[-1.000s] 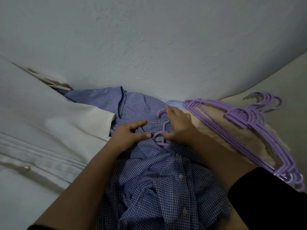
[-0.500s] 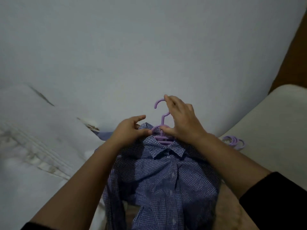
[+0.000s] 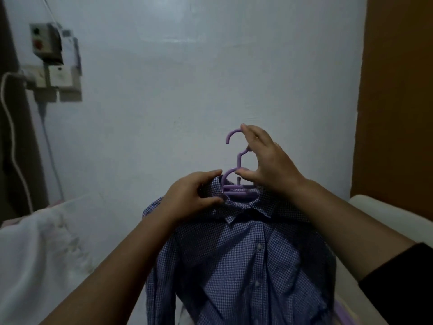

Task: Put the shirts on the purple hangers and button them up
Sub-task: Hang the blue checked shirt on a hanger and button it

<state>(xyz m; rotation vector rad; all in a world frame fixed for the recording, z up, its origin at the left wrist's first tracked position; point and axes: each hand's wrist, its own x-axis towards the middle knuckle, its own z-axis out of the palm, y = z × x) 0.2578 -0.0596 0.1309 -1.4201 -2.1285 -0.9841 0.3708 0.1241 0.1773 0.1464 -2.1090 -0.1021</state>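
A blue checked shirt (image 3: 246,259) hangs on a purple hanger (image 3: 237,160), lifted up in front of the wall. Its front placket shows buttons down the middle. My right hand (image 3: 267,165) grips the hanger's neck and hook, thumb under and fingers over the top. My left hand (image 3: 192,195) pinches the left side of the shirt's collar beside the hanger. The hanger's shoulders are hidden inside the shirt.
A pale wall fills the background. A switch box with sockets (image 3: 54,59) and a white cable (image 3: 14,141) sit at upper left. White cloth (image 3: 39,254) lies at lower left. A brown panel (image 3: 398,102) and a pale cushion edge (image 3: 379,214) are on the right.
Both hands have raised the shirt and hanger off the pile until it hangs upright. The view has tilted up, so the stack of spare hangers has left the frame.
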